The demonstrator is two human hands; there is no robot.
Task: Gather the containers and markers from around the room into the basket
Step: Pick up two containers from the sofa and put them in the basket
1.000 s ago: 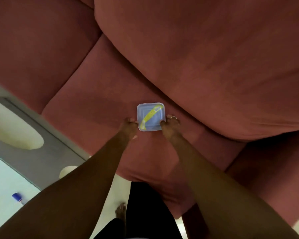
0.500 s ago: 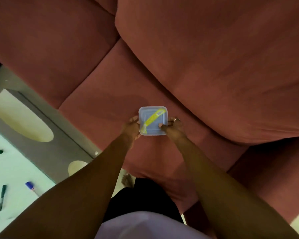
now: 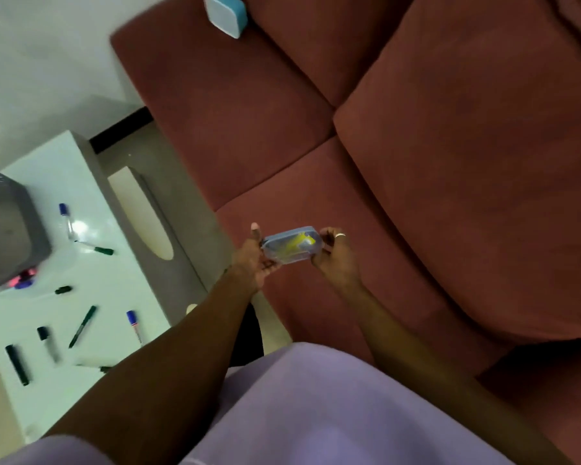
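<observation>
Red sofa (image 3: pixel 450 162), white table (image 3: pixel 91 297).

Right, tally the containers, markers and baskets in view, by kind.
Containers: 2, the held container and the blue-lidded container on the sofa
Markers on the table: 8, blurred pink and blue bits uncounted
Basket: 1
Total: 11
</observation>
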